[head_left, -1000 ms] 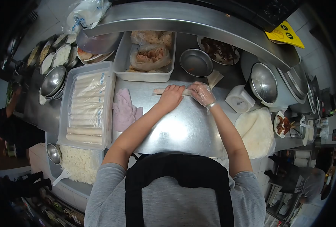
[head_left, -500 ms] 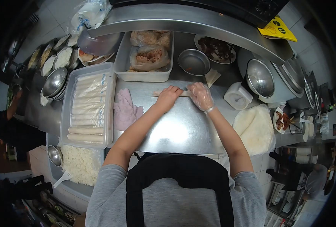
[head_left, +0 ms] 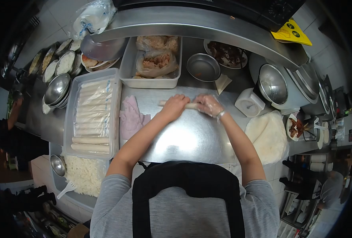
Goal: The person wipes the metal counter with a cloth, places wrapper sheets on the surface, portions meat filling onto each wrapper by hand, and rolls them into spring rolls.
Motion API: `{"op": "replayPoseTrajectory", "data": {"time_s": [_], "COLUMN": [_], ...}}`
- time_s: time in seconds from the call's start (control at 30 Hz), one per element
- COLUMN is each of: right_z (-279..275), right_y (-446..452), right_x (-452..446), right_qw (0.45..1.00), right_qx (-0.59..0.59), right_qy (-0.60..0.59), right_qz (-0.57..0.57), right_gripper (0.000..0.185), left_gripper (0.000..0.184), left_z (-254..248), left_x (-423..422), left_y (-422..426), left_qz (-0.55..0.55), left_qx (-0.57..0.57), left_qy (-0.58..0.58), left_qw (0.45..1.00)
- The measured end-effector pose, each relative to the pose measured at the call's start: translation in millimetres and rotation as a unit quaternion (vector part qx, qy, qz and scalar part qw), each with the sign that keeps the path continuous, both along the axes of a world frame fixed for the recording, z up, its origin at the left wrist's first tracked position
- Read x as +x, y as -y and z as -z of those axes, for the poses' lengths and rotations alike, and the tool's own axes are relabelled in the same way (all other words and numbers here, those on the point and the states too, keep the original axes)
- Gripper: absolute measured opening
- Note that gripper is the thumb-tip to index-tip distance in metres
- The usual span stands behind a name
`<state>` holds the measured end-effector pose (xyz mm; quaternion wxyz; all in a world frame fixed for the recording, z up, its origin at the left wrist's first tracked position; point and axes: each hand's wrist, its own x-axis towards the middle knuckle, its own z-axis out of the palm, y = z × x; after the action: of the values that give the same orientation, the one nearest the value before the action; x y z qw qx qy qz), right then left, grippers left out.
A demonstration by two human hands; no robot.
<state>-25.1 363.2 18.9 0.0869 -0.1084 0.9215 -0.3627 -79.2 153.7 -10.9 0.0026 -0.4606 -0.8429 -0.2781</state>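
A pale, slim spring roll [head_left: 192, 106] lies crosswise on the steel table, its left end poking out past my fingers. My bare left hand [head_left: 176, 107] is closed over its left half, fingers together. At the right end, my right hand [head_left: 209, 105], in a clear plastic glove, has its fingers curled on the roll; its exact tip is hidden. Left of my hands stands a plastic tub [head_left: 116, 115] holding several finished rolls [head_left: 90, 140], most beneath plastic film. A stack of pale round wrappers [head_left: 266, 137] lies beside my right forearm.
A lilac cloth [head_left: 131, 117] lies by the tub. Behind my hands are a box of bagged filling [head_left: 156, 63], a metal bowl [head_left: 203, 67] and a wrapper scrap [head_left: 222, 83]. A white scale [head_left: 249, 102] stands right. Shredded white filling [head_left: 84, 174] sits lower left.
The roll looks rounder and has come slightly toward me with both hands. My gloved fingers have shifted from lying over its right part to curling at its end.
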Motion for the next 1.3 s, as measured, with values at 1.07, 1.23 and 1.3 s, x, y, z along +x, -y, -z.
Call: {"op": "replayPoseTrajectory", "data": {"time_s": [1.07, 1.23, 1.3], "right_z": [-120.8, -124.7, -123.4], "right_y": [42.1, 69.3, 72.4], "right_x": [149.1, 125.9, 118.3], "right_qw": [0.869, 0.864, 0.850], "right_qx": [0.038, 0.078, 0.097], "right_qy": [-0.454, -0.492, -0.511], "right_qz": [0.193, 0.075, 0.079], "right_gripper": [0.039, 0.047, 0.044], "left_gripper": [0.020, 0.006, 0.005], "left_z": [-149.1, -143.1, -138.2], "left_x": [51.9, 72.1, 77.0], "left_y": [-33.2, -29.5, -26.2], "left_qz": [0.061, 0.051, 0.042], "left_qx": [0.220, 0.415, 0.444], "left_qy": [0.277, 0.236, 0.254], "left_qw": [0.933, 0.877, 0.858]}}
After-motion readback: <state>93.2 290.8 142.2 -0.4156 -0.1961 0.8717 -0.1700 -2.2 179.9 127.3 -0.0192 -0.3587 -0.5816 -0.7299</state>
